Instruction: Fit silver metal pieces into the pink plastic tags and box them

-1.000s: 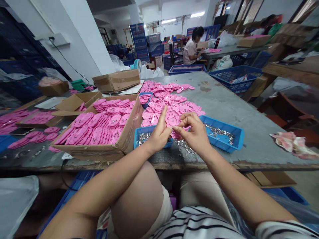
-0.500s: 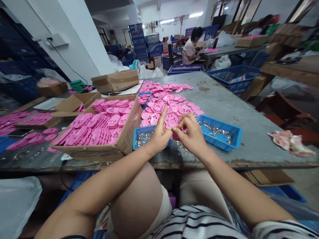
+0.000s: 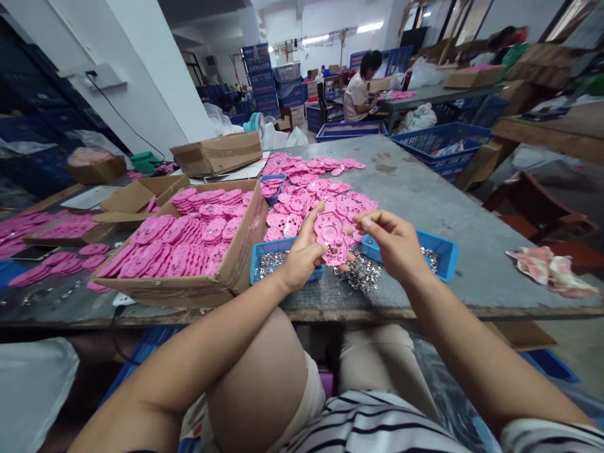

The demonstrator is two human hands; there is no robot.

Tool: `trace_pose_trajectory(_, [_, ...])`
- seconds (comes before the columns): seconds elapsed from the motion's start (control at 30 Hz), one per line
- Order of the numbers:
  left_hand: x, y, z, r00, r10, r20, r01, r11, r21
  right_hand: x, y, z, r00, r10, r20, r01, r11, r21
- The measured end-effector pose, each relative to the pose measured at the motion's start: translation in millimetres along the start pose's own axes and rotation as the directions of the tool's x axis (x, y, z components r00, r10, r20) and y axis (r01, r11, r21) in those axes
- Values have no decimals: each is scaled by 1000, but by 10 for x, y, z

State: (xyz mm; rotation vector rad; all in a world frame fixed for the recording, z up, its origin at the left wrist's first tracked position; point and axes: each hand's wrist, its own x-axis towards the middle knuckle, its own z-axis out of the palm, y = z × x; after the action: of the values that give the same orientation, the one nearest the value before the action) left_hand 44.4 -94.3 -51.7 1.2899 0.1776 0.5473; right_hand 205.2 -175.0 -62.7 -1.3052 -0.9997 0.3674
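My left hand point(image 3: 304, 255) grips a pink plastic part point(image 3: 331, 236) by its edge, thumb in front and fingers behind. Its face towards me has a moulded outline and small raised details. To the right of it, apart from the part, is my right hand point(image 3: 394, 242), with thumb and forefinger pinched together; anything between the tips is too small to make out. Below the hands lies a heap of small shiny metal pieces point(image 3: 361, 274). A blue tray point(image 3: 446, 267) of metal bits sits partly behind my right hand, another blue tray point(image 3: 257, 277) behind my left wrist.
A cardboard box point(image 3: 236, 264) filled with rows of pink parts stands on the left. Behind the hands spreads a loose pile of pink parts point(image 3: 306, 189). A crumpled cloth point(image 3: 550, 270) lies at the right table edge. A co-worker point(image 3: 358, 94) sits at a table further back.
My right hand has moved off the pink part to the right, still pinched. The part is now tilted upright in my left hand, showing more of its face.
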Motion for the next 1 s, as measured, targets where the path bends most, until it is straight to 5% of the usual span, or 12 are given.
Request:
trace_pose_trajectory(0.1, [-24,-10,-35,1000,9,20,-11,998,64,197,213,-252,990,81,-114,-118,922,-369])
trace_pose_trajectory(0.2, [-57,9,-48,999,29,33,-34,989,147,361,429,-476,956,287,-64,-219,553,-804])
trace_pose_trajectory(0.27, [-85,32,-48,997,53,48,-61,978,200,410,548,-562,892,452,11,-131,283,-950])
trace_pose_trajectory(0.33, [-118,52,-49,994,84,66,-98,963,249,418,639,-597,829,556,54,-31,143,-989])
trace_pose_trajectory(0.6, [-208,51,-70,988,85,132,-123,940,320,408,750,-575,797,603,29,-27,83,-996])
trace_pose_trajectory(0.73, [-192,57,-56,989,99,114,-131,938,321,402,721,-557,837,548,-12,-68,81,-994])
trace_pose_trajectory(0.83, [-155,70,-61,995,45,94,-71,954,291,386,682,-534,868,494,-40,-75,52,-996])
trace_pose_trajectory(1.0, [-47,65,-132,999,-15,34,9,982,188,369,634,-499,839,542,-52,-90,43,-995])
